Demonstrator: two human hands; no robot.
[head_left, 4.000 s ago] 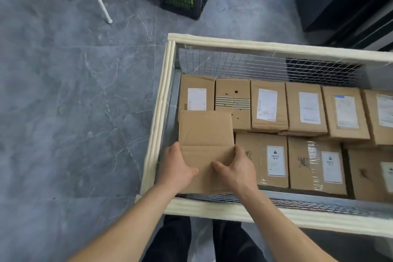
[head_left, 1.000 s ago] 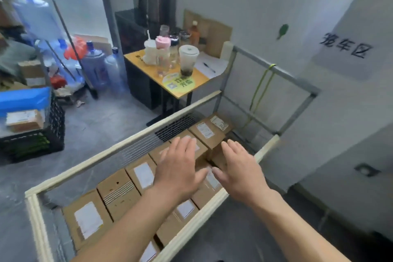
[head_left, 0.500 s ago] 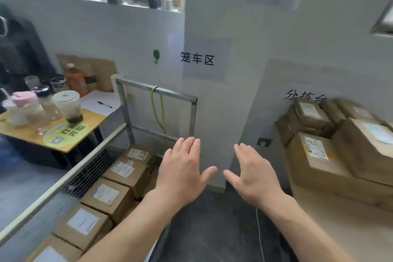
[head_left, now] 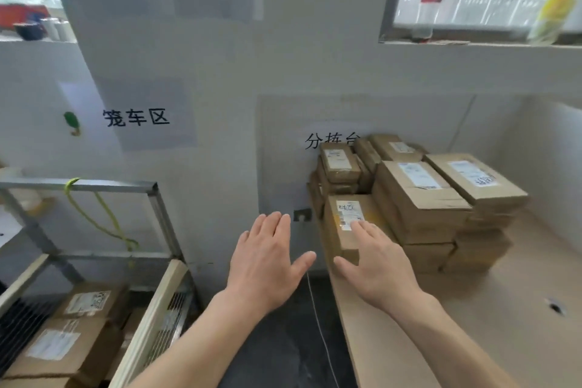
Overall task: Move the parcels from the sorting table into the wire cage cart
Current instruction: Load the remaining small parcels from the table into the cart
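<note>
Both hands spread flat, nothing held: left hand [head_left: 267, 261] just L of front parcel [head_left: 345, 230], right hand [head_left: 374, 264] over its near end. Best gripped by both long sides & lifted level.

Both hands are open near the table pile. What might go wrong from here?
1. The nearest parcel sits at the left edge of the sorting table; a poor grip by the left hand and right hand might drop it onto the floor.
2. It seems to abut the taller stack; dragging it out may shift those parcels.
</note>
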